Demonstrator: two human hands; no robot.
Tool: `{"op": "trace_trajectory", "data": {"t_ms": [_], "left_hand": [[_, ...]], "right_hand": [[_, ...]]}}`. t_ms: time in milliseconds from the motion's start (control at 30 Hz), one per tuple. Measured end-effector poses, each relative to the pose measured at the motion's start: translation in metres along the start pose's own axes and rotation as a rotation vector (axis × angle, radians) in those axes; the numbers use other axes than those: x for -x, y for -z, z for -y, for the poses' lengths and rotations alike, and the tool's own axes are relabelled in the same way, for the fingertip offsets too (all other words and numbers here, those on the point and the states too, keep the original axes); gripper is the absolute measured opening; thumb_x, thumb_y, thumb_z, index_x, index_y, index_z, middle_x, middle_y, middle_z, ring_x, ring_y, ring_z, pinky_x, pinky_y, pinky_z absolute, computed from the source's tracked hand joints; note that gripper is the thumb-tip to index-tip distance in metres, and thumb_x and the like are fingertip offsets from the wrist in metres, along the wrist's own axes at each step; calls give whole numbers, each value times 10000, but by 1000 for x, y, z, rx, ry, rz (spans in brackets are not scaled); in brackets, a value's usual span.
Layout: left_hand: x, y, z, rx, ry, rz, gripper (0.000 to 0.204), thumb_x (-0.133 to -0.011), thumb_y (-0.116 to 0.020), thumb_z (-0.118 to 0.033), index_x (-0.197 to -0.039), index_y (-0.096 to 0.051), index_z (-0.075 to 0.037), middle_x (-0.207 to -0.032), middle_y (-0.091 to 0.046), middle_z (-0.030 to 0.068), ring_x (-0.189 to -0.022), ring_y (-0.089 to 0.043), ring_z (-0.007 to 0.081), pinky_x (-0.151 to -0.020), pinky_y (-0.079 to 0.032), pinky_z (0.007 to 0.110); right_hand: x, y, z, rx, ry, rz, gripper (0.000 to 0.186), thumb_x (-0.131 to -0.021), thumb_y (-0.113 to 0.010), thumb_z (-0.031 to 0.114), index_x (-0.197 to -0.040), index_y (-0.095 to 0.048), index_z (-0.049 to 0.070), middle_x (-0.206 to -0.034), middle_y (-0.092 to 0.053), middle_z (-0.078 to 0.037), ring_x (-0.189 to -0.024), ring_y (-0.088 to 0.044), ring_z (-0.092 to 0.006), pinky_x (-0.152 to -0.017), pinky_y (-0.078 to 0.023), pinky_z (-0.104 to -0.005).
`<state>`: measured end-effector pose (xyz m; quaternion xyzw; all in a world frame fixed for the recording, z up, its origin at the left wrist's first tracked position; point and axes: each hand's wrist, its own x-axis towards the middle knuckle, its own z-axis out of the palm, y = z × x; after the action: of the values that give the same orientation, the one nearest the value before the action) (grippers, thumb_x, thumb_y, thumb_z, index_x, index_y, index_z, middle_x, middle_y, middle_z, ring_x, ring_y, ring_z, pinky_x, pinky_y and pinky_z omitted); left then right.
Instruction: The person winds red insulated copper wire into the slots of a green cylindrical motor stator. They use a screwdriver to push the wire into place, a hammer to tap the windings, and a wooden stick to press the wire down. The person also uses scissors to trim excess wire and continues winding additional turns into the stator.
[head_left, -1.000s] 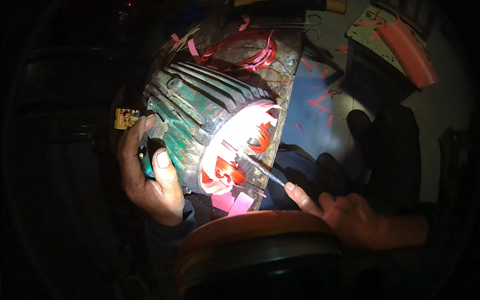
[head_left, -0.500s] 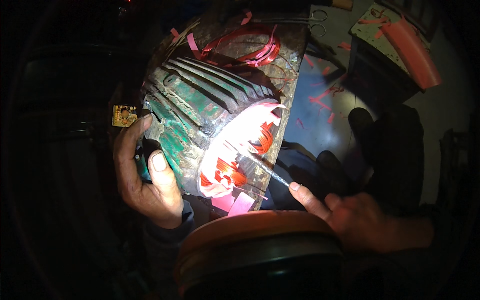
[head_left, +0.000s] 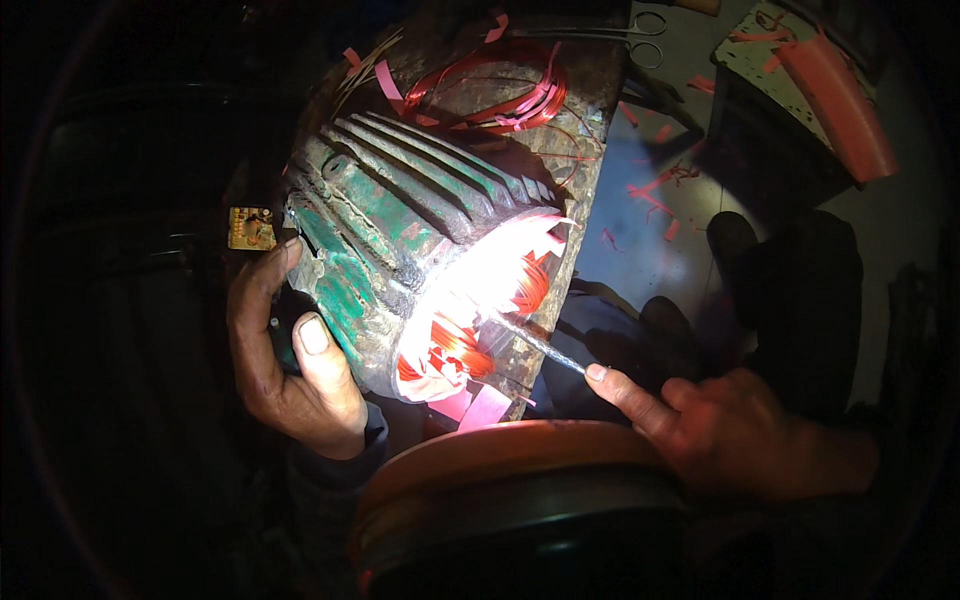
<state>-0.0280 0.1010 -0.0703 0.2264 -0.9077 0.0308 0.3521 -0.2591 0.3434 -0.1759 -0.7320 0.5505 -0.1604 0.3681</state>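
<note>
A weathered green finned motor housing [head_left: 375,235] lies on its side on the worn bench, its bright open end facing right, with coils of red copper wire [head_left: 450,355] and pink insulation [head_left: 545,235] inside. My left hand [head_left: 300,370] grips the housing's left end, thumb toward me, fingers curled along it. My right hand [head_left: 700,430] holds a thin metal rod [head_left: 545,348], index finger along it; the rod's far tip reaches into the glare at the winding. Pink strips [head_left: 478,408] lie beneath the open end.
A worn wooden bench [head_left: 585,180] holds a loose red wire bundle [head_left: 480,95] and scissors-like tool [head_left: 645,55]. A small yellow board [head_left: 250,228] sits left. A speckled stool [head_left: 810,100] with a red sheet stands right. A large dark rounded object [head_left: 515,470] occupies the lower foreground.
The view has shifted slightly. My right hand and rod have edged a little rightward in the picture; my left hand stays on the housing with little change.
</note>
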Motion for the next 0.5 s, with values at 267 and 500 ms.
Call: {"op": "trace_trajectory", "data": {"t_ms": [267,500], "left_hand": [[1,0,0,1,12,-6,500,-1089,-584,-336,-1301,-670,109,-1232,-738,225,-1157,-713,341,-1053,-547,445],[-1,1,-5,-2,28,13,485,-1087,-616,-331,-1302,-672,100,-1227,-738,218,-1150,-709,340,-1049,-545,441]], "right_hand": [[-3,-21,0,-7,-4,-41,801,-1037,-624,436,-1680,-358,39,-769,-639,-177,-555,-679,-319,-451,-529,-476],[-15,-54,5,33,131,-398,707,-934,-606,90,-1627,-489,11,-601,-529,-92,-430,-578,-176,-345,-476,-394]]}}
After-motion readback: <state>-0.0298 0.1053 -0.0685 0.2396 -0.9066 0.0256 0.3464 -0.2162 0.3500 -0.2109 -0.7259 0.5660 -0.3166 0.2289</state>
